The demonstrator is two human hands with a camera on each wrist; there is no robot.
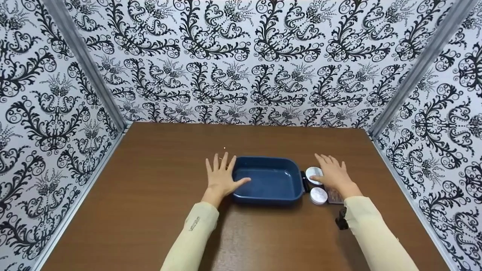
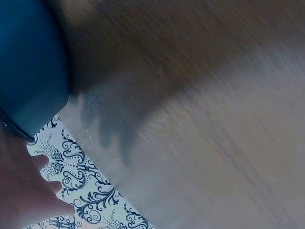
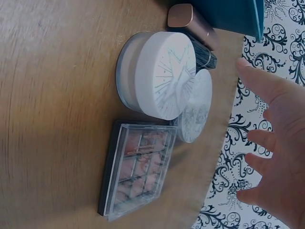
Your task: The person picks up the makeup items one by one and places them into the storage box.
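A blue rectangular tray (image 1: 269, 184) stands on the table. Over its left end my left hand (image 1: 221, 181) is spread, with the thumb across the rim; whether it touches cannot be told. My right hand (image 1: 334, 176), fingers apart and holding nothing, hovers above a group of cosmetics right of the tray. Two round white-lidded jars sit there, a nearer loose-powder jar (image 3: 167, 76) and a farther one (image 3: 198, 107). Beside them lies a clear-lidded makeup palette (image 3: 140, 169) with pinkish pans. Between jars and tray are a brown lipstick-like tube (image 3: 193, 25) and a dark small item (image 3: 205, 55).
The brown wooden table (image 1: 158, 188) is enclosed by patterned black-and-white walls (image 1: 233, 75) at the back and both sides. Grey metal posts (image 1: 84, 56) mark the corners. A small black device (image 1: 342, 220) sits at the right wrist.
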